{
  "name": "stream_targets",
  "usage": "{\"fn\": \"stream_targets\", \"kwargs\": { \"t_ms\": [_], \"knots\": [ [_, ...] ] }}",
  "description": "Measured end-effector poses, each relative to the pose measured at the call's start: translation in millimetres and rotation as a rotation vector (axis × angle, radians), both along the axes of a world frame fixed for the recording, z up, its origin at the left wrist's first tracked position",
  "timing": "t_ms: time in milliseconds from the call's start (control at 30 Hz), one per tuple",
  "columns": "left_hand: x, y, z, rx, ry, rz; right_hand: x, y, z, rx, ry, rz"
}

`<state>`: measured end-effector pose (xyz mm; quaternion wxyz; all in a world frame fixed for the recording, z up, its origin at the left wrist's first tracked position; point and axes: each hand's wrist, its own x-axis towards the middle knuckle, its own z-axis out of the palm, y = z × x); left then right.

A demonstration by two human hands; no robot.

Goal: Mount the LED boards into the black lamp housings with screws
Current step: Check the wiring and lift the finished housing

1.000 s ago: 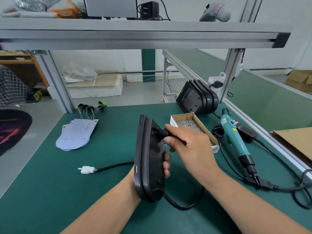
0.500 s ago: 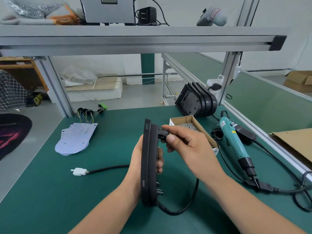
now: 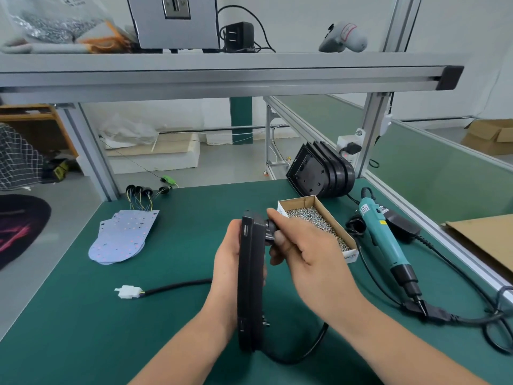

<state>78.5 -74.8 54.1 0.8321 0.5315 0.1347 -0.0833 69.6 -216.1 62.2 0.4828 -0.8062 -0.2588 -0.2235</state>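
Standing upright at the near middle of the counter (image 3: 83, 329), the black lamp housing (image 3: 249, 273) was held by the curled fingers of the left hand (image 3: 227, 254). The cable bushing (image 3: 270, 232) on its right face was pinched by the right hand (image 3: 299, 245). If twisted too hard, the cable (image 3: 177, 286) could be strained, or the housing could slip onto the box of screws (image 3: 319, 218).
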Motion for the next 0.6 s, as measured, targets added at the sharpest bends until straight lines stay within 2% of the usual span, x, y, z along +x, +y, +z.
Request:
{"fn": "stream_targets", "kwargs": {
  "t_ms": [67,133,200,300,400,500,533,600],
  "knots": [
    [1,2,-2,0.012,-0.002,0.002,0,1,-2,-0.045,0.008,-0.021],
    [1,4,-3,0.066,-0.015,0.036,3,-1,-2,-0.04,0.118,-0.014],
    [2,9,-7,0.268,-0.123,0.102,7,-5,1,-0.019,0.249,0.002],
    [5,12,-18,0.597,-0.29,0.168,15,-14,3,-0.09,0.292,-0.02],
    [7,15,-27,0.811,-0.319,0.193,22,-22,7,0.044,0.346,-0.104],
    [8,19,-28,0.867,-0.337,0.171,26,-26,14,0.41,0.594,-0.003],
    [9,19,-28,0.866,-0.332,0.145,27,-26,14,0.447,0.657,0.048],
    [8,19,-26,0.836,-0.301,0.08,29,-26,9,0.387,0.704,0.075]
  ]
}}
